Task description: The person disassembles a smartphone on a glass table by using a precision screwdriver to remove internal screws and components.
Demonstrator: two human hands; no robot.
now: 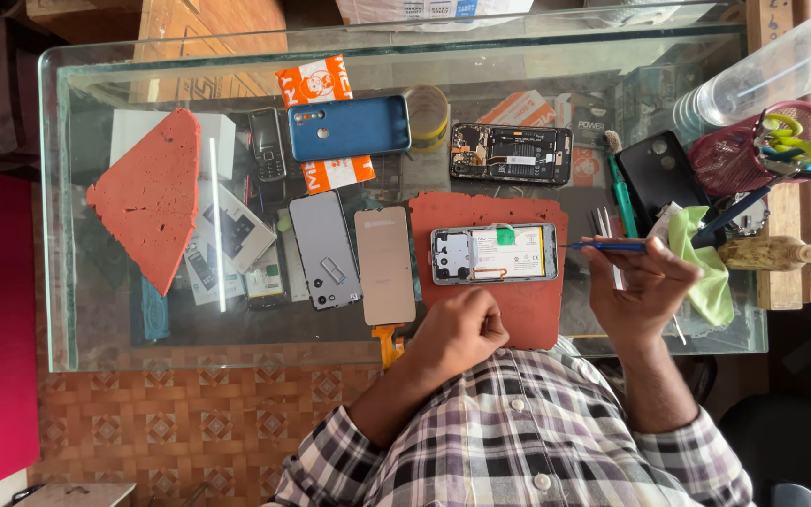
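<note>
Two hands are seen over a glass counter (pixel 77 310) w/ phone parts spread all over it. An opened phone (pixel 494 253) w/o its back is laid flat on a red foam mat (pixel 527 310), roughly mid-counter, insides facing up. The left hand (pixel 460 329) is curled into a loose fist w/ nothing held in it, and is rested on the mat just below the opened phone, not touching it as far as can be told. The right hand (pixel 638 282) is closed around a blue screwdriver (pixel 607 246), held sideways w/ the tip pointed at the phone's right edge; the tip is just beside that edge, contact can't be confirmed.

Left of the mat, a tan screen panel (pixel 385 265) and a grey back cover (pixel 325 250) are laid side by side. Above those, a blue phone (pixel 349 127) is set on an orange-and-white packet (pixel 316 83), w/ a small black keypad phone (pixel 267 144) next to it. Another stripped phone (pixel 511 153) is placed above the mat. A second red foam piece (pixel 147 192), triangle-ish, is parked on the far left. On the right side, a green cloth (pixel 711 272) is bunched under the right hand, and a red mesh basket (pixel 734 160) w/ tools is set near the counter's edge.
</note>
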